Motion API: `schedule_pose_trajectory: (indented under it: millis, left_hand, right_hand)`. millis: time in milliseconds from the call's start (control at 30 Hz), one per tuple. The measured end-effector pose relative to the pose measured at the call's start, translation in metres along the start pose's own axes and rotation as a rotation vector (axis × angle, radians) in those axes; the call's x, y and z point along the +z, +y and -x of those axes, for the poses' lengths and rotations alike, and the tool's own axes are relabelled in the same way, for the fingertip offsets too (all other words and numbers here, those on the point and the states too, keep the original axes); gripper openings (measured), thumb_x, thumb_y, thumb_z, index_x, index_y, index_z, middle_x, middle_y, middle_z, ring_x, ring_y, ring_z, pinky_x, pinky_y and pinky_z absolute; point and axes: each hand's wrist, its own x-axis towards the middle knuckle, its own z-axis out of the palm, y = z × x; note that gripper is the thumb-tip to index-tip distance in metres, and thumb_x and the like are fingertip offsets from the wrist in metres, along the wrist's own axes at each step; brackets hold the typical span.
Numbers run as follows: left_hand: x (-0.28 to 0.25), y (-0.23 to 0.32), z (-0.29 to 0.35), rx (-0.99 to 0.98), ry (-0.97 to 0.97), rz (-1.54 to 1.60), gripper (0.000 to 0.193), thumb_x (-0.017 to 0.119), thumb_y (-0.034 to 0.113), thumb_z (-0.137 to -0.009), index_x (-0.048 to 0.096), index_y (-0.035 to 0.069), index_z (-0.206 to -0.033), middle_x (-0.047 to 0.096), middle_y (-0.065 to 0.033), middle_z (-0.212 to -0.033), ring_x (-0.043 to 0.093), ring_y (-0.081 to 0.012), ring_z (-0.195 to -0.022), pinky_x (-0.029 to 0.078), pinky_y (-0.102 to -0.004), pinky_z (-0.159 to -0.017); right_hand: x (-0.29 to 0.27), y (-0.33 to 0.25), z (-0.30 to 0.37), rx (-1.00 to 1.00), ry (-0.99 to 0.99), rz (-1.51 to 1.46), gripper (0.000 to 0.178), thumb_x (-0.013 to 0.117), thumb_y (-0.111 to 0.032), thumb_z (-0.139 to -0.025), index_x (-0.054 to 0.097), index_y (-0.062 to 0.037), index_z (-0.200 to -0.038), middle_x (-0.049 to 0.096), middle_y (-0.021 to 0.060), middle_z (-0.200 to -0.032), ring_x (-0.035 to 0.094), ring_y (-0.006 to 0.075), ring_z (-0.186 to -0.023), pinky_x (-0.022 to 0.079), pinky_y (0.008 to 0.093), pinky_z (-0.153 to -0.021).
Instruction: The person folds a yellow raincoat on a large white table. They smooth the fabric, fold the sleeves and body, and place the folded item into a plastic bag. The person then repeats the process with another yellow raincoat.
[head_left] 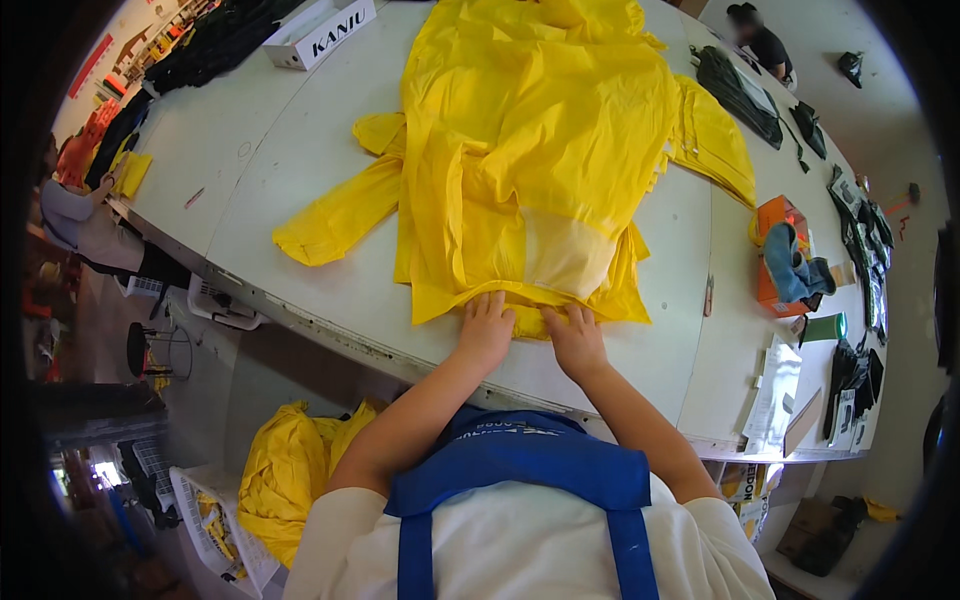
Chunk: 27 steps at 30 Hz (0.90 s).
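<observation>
A yellow raincoat (540,110) lies spread on the white table, its sleeves out to either side and its lower edge toward me. A pale cream panel (568,252) shows near that edge. My left hand (486,330) is closed on the near edge of the coat, fingertips on top of the fabric. Just to its right, my right hand (577,342) grips the same edge, its thumb turned toward the left hand. Between the hands a bunched yellow fold (530,323) shows below the edge. The undersides of my fingers are hidden.
On the right stand an orange box (774,285) with a blue-grey cloth (792,262) and a green roll (825,327). Black packages (862,235) line the right edge. A white box (320,35) stands far left. Yellow fabric (285,470) is heaped below the table. Two other people are farther off.
</observation>
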Motion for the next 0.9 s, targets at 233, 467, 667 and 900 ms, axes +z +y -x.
schedule_pose_trajectory:
  millis: [233,467,667,900]
  left_hand:
    - [-0.005,-0.005,0.001,0.075,0.050,-0.003,0.031,0.052,0.013,-0.082,0.062,0.002,-0.109,0.052,-0.0189,-0.116,0.041,-0.0377,-0.119,0.033,-0.0507,-0.100]
    - [-0.025,-0.013,-0.004,0.132,-0.033,0.003,0.022,0.053,0.011,-0.081,0.063,0.003,-0.099,0.060,-0.0157,-0.096,0.049,-0.0383,-0.107,0.035,-0.0518,-0.098]
    - [-0.020,-0.022,0.001,0.131,-0.098,0.132,0.029,0.057,0.015,-0.082,0.059,0.006,-0.110,0.058,-0.0160,-0.103,0.049,-0.0370,-0.105,0.039,-0.0479,-0.095]
    - [-0.019,-0.024,-0.004,0.124,0.116,0.059,0.024,0.057,0.012,-0.080,0.062,0.002,-0.101,0.056,-0.0142,-0.105,0.050,-0.0357,-0.099,0.042,-0.0459,-0.090]
  right_hand:
    - [-0.004,-0.010,-0.007,0.080,-0.097,-0.026,0.060,0.065,-0.030,-0.079,0.046,-0.0014,-0.128,0.048,0.0233,-0.118,0.047,0.0395,-0.111,0.041,0.0517,-0.092]
    - [-0.028,-0.015,0.003,-0.006,-0.096,-0.002,0.062,0.070,-0.025,-0.076,0.046,0.0004,-0.126,0.049,0.0287,-0.117,0.049,0.0425,-0.107,0.042,0.0489,-0.092]
    - [-0.015,0.001,-0.008,0.002,-0.218,0.068,0.040,0.072,-0.027,-0.074,0.058,-0.0031,-0.104,0.062,0.0143,-0.098,0.053,0.0359,-0.099,0.044,0.0445,-0.089]
    - [-0.025,-0.003,-0.015,0.057,-0.148,0.124,0.034,0.064,-0.035,-0.082,0.058,-0.0083,-0.102,0.063,0.0093,-0.099,0.058,0.0263,-0.096,0.033,0.0494,-0.095]
